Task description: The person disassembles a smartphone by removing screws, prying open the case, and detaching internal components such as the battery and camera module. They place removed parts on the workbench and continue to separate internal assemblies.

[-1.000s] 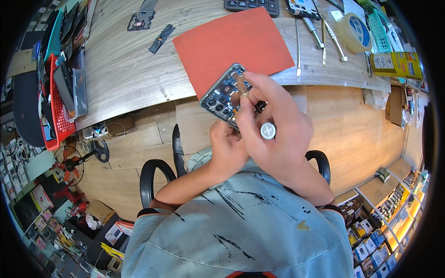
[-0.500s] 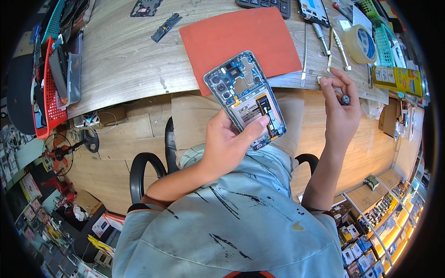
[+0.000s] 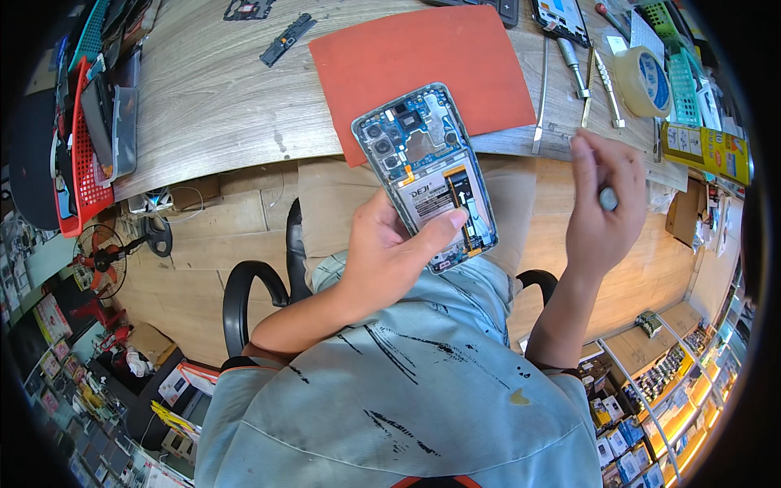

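Observation:
My left hand (image 3: 389,248) is closed round the lower left side of an opened smartphone (image 3: 426,150), with the thumb lying across the lower part of its battery (image 3: 428,198). The phone is tilted, its blue circuit board and camera lenses facing up, above my lap and partly over the red mat (image 3: 480,81). Off to the right, past the desk's front edge, my right hand (image 3: 606,207) is closed with fingers curled round a small tool with a round grey end (image 3: 608,198). Its rest is hidden in the hand, so its kind does not show.
Tweezers (image 3: 605,85), a metal rod (image 3: 542,102), a tape roll (image 3: 644,81) and a yellow can (image 3: 706,150) lie or stand at the desk's right. A dark phone part (image 3: 288,39) lies left of the mat. A red basket (image 3: 81,175) stands at the left edge.
My right hand has drawn back a little toward me and to the right, away from the desk edge, and turned. My left hand and the phone have shifted slightly left.

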The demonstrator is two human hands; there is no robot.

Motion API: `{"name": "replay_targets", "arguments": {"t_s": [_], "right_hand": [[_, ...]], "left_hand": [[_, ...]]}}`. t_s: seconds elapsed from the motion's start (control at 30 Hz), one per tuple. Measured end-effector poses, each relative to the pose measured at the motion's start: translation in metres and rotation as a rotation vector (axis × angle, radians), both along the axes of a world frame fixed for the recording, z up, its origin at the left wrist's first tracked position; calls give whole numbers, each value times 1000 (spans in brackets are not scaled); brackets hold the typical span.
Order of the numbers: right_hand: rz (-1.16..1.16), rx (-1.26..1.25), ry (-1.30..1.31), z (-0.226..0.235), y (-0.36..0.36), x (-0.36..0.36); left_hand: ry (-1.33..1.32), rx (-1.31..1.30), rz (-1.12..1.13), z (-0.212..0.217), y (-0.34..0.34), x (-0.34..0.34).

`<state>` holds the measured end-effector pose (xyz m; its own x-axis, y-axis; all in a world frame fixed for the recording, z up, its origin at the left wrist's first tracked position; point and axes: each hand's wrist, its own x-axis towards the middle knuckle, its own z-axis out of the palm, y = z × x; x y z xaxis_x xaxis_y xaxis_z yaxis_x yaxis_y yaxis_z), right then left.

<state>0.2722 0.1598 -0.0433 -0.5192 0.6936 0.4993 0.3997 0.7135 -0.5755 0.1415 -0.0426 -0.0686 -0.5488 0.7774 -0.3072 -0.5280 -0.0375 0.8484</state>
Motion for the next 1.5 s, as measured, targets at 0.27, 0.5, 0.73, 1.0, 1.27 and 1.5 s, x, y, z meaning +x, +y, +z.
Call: {"name": "replay_targets", "arguments": {"t_s": [0.27,0.5,0.73,1.0,1.27,1.5], "right_hand": [[464,-247,-39,7,-42,-26],[509,-186,7,-7,-43,-26],[538,-143,69,11,-42,-17],[575,200,16,32,-54,19],[644,234,6,43,-47,24],[183,-473,399,47,-17,-10]], "left_hand": [[97,-5,-22,-2,-1,-5],[178,-3,-54,-3,-3,-10],[87,34,-75,1,-9,-13],[99,4,-33,-9,-14,-16],[148,59,-17,-12,-13,-15],[112,19,-84,-6,-20,-17]]}}
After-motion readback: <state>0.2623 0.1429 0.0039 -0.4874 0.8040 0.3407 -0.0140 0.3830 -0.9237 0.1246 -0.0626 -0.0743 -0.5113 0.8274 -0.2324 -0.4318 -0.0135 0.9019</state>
